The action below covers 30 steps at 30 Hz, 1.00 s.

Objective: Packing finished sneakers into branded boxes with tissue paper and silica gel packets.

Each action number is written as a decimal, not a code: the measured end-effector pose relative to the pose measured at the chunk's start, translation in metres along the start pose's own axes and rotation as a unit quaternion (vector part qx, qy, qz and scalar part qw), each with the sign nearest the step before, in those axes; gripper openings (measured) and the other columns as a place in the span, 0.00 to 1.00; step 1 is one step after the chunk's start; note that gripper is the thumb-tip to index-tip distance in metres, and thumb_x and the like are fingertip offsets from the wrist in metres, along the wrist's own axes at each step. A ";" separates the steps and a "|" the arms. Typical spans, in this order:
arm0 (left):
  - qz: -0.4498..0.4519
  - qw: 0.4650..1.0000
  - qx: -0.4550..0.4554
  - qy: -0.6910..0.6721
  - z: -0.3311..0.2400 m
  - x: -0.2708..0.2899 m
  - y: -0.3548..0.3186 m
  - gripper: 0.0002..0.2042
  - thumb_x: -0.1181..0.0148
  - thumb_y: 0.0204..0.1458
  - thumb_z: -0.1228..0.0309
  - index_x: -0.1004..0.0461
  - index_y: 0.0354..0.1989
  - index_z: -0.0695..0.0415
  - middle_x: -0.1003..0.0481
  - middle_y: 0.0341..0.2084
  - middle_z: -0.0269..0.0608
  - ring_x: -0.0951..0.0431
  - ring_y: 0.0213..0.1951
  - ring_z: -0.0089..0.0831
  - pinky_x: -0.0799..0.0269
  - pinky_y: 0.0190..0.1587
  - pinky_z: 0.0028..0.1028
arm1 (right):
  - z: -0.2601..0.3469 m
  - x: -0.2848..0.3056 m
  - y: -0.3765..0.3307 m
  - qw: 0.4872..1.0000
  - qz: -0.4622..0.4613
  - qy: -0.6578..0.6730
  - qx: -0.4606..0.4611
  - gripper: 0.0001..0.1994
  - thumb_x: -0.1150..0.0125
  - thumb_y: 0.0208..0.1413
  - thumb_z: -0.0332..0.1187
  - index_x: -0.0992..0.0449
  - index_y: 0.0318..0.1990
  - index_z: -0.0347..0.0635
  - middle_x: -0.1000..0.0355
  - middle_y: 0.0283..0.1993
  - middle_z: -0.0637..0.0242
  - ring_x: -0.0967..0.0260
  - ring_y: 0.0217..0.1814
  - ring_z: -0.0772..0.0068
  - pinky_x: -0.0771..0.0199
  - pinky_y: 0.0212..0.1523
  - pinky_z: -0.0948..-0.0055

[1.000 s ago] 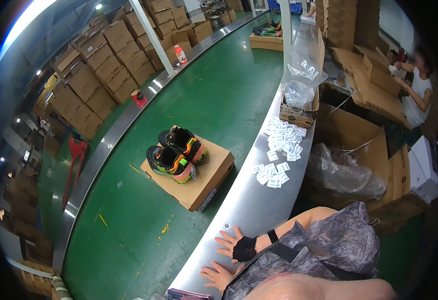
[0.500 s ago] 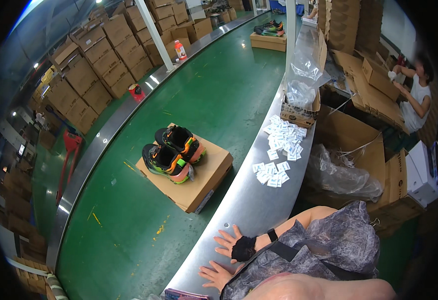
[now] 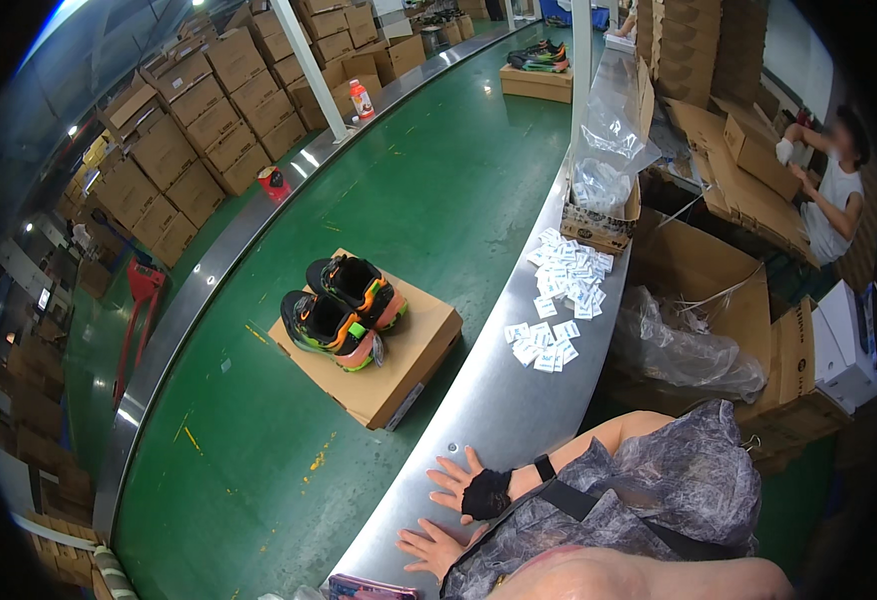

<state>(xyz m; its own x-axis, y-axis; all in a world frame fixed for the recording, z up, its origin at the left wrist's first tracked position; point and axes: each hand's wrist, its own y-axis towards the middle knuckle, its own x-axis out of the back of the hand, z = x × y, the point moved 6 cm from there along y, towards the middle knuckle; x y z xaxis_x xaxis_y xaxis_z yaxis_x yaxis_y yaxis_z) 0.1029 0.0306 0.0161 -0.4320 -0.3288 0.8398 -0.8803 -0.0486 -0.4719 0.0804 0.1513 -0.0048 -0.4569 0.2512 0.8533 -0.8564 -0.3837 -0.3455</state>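
Note:
My left hand (image 3: 432, 548) lies flat on the metal ledge (image 3: 489, 420), fingers spread, holding nothing. Just above it in the picture, my right hand (image 3: 462, 487) rests palm down on the same ledge with its fingers apart, a black lace cuff at its wrist. Both are nearest to a phone-like flat item (image 3: 374, 588) at the lower edge. On the green belt (image 3: 259, 470) a brown shoebox (image 3: 364, 385) carries a pair of black sneakers (image 3: 344, 310) with orange and green parts. Farther along the ledge lie many small white packets (image 3: 569, 280), loosely heaped.
An open carton (image 3: 599, 225) with clear plastic bags stands on the ledge. Beside it a larger carton (image 3: 709, 270) holds plastic film. Another shoebox with shoes (image 3: 539, 80) sits far up the belt. A co-worker (image 3: 839, 190) handles something white at right. Stacked cartons (image 3: 189, 130) line the far side.
The shoebox with the sneakers has shifted slightly toward the lower left along the belt. The far shoebox has moved a little too. My hands have stayed in place.

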 end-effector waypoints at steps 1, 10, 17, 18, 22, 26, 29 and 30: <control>-0.001 1.000 0.001 -0.001 0.001 0.000 0.000 0.59 0.37 0.19 0.35 0.54 0.60 0.56 0.68 0.60 0.63 0.72 0.62 0.57 0.68 0.53 0.65 | 0.001 0.000 0.000 1.000 0.003 0.000 0.000 0.39 0.41 0.37 0.54 0.43 0.59 0.52 0.66 0.67 0.50 0.75 0.68 0.44 0.66 0.48 0.23; 0.004 1.000 0.004 -0.011 -0.003 0.000 -0.002 0.58 0.37 0.20 0.35 0.55 0.60 0.57 0.68 0.60 0.64 0.72 0.62 0.57 0.70 0.53 0.66 | -0.003 0.000 0.000 1.000 0.006 0.003 0.001 0.39 0.41 0.36 0.54 0.43 0.59 0.52 0.66 0.67 0.52 0.75 0.68 0.44 0.67 0.48 0.22; -0.001 1.000 -0.002 -0.008 -0.006 -0.001 -0.002 0.58 0.37 0.20 0.35 0.55 0.60 0.58 0.67 0.60 0.65 0.72 0.62 0.58 0.71 0.53 0.66 | -0.005 0.000 0.000 1.000 -0.004 0.005 0.001 0.39 0.41 0.35 0.54 0.42 0.58 0.52 0.65 0.67 0.51 0.74 0.68 0.44 0.67 0.48 0.22; -0.003 1.000 0.001 -0.014 -0.007 0.000 -0.003 0.58 0.37 0.20 0.35 0.55 0.60 0.58 0.67 0.60 0.65 0.72 0.62 0.58 0.71 0.53 0.66 | -0.005 0.000 0.000 1.000 -0.004 0.008 0.003 0.39 0.40 0.35 0.54 0.42 0.58 0.52 0.65 0.66 0.50 0.73 0.68 0.44 0.67 0.48 0.22; -0.005 1.000 -0.003 -0.015 -0.008 -0.002 -0.001 0.59 0.37 0.19 0.35 0.54 0.60 0.58 0.67 0.60 0.65 0.72 0.62 0.58 0.71 0.53 0.66 | -0.007 0.003 -0.002 1.000 -0.008 0.007 0.009 0.39 0.39 0.35 0.54 0.42 0.58 0.52 0.64 0.66 0.49 0.72 0.68 0.43 0.65 0.48 0.23; -0.003 1.000 -0.005 -0.017 -0.010 -0.003 -0.001 0.59 0.37 0.19 0.35 0.55 0.60 0.58 0.68 0.60 0.64 0.73 0.62 0.57 0.71 0.53 0.66 | -0.009 0.005 -0.004 1.000 -0.010 0.008 0.010 0.39 0.39 0.35 0.53 0.41 0.58 0.51 0.64 0.66 0.49 0.72 0.68 0.43 0.64 0.47 0.23; -0.234 0.936 -0.057 0.257 0.020 -0.029 0.021 0.59 0.37 0.19 0.35 0.55 0.60 0.59 0.68 0.60 0.64 0.73 0.62 0.57 0.72 0.53 0.66 | -0.008 0.005 -0.003 1.000 -0.011 0.008 0.014 0.39 0.39 0.34 0.53 0.41 0.58 0.51 0.63 0.66 0.49 0.72 0.68 0.43 0.64 0.47 0.23; -0.435 0.746 -0.103 0.494 0.014 -0.039 0.015 0.59 0.37 0.20 0.35 0.55 0.60 0.59 0.68 0.60 0.65 0.73 0.62 0.57 0.72 0.53 0.66 | -0.008 0.004 -0.002 1.000 -0.013 0.010 0.014 0.39 0.39 0.34 0.53 0.41 0.58 0.51 0.63 0.66 0.50 0.72 0.68 0.43 0.64 0.47 0.23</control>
<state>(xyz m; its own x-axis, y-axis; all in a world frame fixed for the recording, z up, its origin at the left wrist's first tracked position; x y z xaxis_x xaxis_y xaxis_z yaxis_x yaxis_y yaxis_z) 0.1095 0.0293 -0.0271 0.4762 0.6035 0.6395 -0.8792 0.3408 0.3330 0.0786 0.1602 -0.0042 -0.4387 0.2785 0.8544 -0.8613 -0.4014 -0.3114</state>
